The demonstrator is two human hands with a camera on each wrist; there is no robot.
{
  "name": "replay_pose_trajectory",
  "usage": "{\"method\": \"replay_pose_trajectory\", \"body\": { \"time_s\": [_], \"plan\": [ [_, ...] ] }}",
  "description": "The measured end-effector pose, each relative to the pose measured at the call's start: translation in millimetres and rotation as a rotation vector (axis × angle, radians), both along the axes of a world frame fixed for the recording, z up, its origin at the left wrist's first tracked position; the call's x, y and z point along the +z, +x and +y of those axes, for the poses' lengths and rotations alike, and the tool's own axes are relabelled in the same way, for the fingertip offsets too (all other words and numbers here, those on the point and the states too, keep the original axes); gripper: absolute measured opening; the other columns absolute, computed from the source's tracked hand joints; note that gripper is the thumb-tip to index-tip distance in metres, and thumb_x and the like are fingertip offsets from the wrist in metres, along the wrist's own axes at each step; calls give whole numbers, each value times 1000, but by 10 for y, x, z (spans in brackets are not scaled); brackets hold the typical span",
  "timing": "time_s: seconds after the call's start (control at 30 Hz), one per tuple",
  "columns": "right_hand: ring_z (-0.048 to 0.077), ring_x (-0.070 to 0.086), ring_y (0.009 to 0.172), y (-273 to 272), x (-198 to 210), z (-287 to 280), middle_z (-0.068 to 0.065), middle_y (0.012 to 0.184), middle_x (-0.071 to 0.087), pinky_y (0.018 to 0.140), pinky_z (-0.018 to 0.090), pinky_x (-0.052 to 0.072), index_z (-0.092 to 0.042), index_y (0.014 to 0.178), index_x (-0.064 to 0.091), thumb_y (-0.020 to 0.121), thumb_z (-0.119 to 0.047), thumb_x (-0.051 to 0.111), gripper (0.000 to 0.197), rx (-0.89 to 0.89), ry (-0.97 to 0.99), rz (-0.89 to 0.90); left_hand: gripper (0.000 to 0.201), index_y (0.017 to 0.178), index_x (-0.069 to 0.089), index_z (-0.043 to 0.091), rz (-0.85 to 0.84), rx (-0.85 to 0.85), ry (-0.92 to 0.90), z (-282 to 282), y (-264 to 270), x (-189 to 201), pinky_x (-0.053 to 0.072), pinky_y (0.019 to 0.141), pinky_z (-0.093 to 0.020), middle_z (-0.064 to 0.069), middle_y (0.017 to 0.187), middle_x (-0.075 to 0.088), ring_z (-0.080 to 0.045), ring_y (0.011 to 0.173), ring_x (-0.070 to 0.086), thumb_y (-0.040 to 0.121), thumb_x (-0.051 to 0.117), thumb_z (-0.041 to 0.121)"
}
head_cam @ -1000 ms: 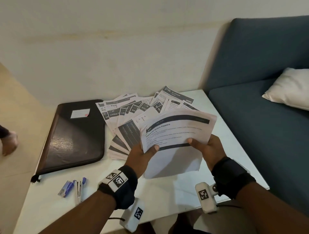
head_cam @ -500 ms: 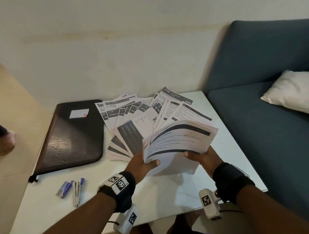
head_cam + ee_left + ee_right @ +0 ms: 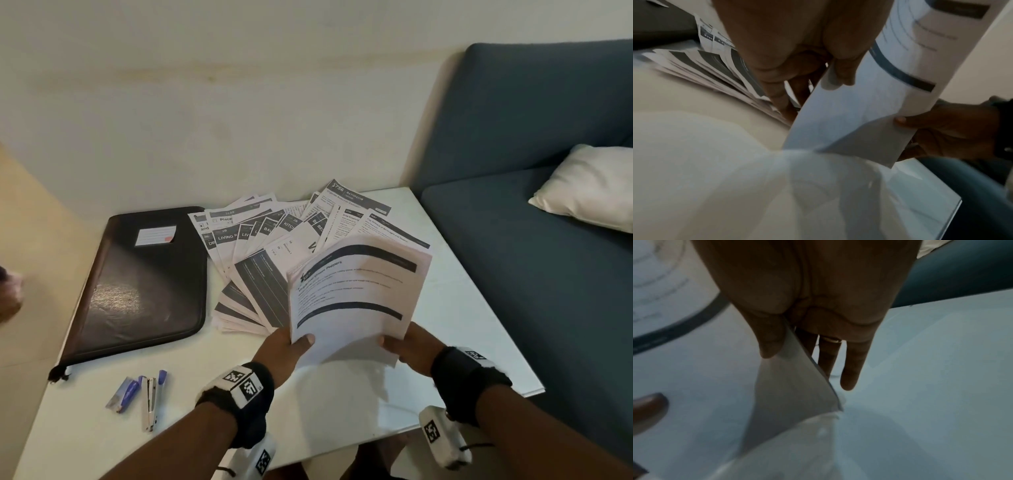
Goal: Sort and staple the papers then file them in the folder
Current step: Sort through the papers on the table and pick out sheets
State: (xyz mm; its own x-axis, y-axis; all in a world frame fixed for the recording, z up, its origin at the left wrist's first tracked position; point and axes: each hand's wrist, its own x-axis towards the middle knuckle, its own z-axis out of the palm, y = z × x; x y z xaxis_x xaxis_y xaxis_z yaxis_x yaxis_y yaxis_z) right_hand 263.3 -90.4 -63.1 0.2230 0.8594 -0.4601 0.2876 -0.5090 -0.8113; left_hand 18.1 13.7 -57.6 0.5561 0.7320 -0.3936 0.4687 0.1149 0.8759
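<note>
I can't read the fine print on the held sheets (image 3: 356, 294); it blurs. They hide my left hand's (image 3: 284, 346) fingers.

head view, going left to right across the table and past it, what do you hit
folder → staple box → stapler → fanned papers → held sheets, gripped by left hand and right hand → sofa → pillow

A white table (image 3: 342, 404) bears a dark folder (image 3: 137, 284), fanned papers (image 3: 260, 246), a stapler (image 3: 149, 404).
</note>
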Motion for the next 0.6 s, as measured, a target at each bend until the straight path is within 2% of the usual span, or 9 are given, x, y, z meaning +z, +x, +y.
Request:
{"method": "replay_pose_trajectory", "body": {
  "time_s": [0.07,0.13,0.2,0.27,0.33,0.37,0.47,0.53,0.6],
  "plan": [
    [18,54,96,-7,-30,-1,5,109,60,73,22,45,-15,118,58,94,-33,58,30,20,-50,-72,59,126,62,20,15,47,-10,3,-1,-24,48,101,-41,-2,119,69,-23,114,62,78,54,54],
    [18,57,92,-21,69,41,4,101,63,71,24,45,-17,106,61,93,-35,59,22,-52,21,-59,42,120,64,18,-44,130,-27,34,27,59,49,99,-40,-3,115,70,-24,112,63,88,61,44],
    [23,62,86,-45,207,115,7,89,69,71,30,50,-11,92,68,94,-25,63,15,-151,141,-19,17,109,67,19,-132,252,-54,91,63,187,51,92,-36,-2,107,72,-23,105,67,96,61,29],
    [19,64,76,-103,337,186,10,82,70,70,34,53,-3,86,68,96,-21,62,21,-219,258,-50,12,100,69,21,-227,387,-74,175,76,316,54,89,-37,-1,102,74,-22,98,69,97,60,28],
    [12,59,65,-197,466,237,5,75,65,58,27,50,-3,85,65,97,-23,59,24,-274,349,-51,12,103,68,23,-325,494,-103,251,77,433,53,90,-39,2,103,75,-20,97,69,96,61,30],
    [13,57,63,-236,492,261,3,74,62,52,26,47,-4,86,63,98,-24,57,24,-298,381,-36,10,103,68,24,-357,524,-104,278,70,476,53,89,-39,5,103,74,-19,97,69,97,60,29],
    [20,52,63,-349,492,317,7,77,56,44,25,41,-6,93,58,100,-27,51,23,-361,411,19,11,104,67,27,-346,515,-68,311,15,508,51,95,-44,6,108,73,-20,104,67,94,65,25],
    [20,49,66,-394,458,352,3,76,54,48,27,41,-10,91,57,94,-36,52,27,-405,425,26,17,106,68,25,-270,451,-8,303,-22,485,50,99,-48,7,108,73,-21,105,67,90,71,22],
    [19,48,67,-415,414,389,0,75,53,52,29,42,-16,84,55,91,-40,51,25,-407,418,22,16,102,69,25,-240,434,-17,311,-37,458,50,99,-50,6,105,74,-22,103,68,89,71,15]
  ]
}}
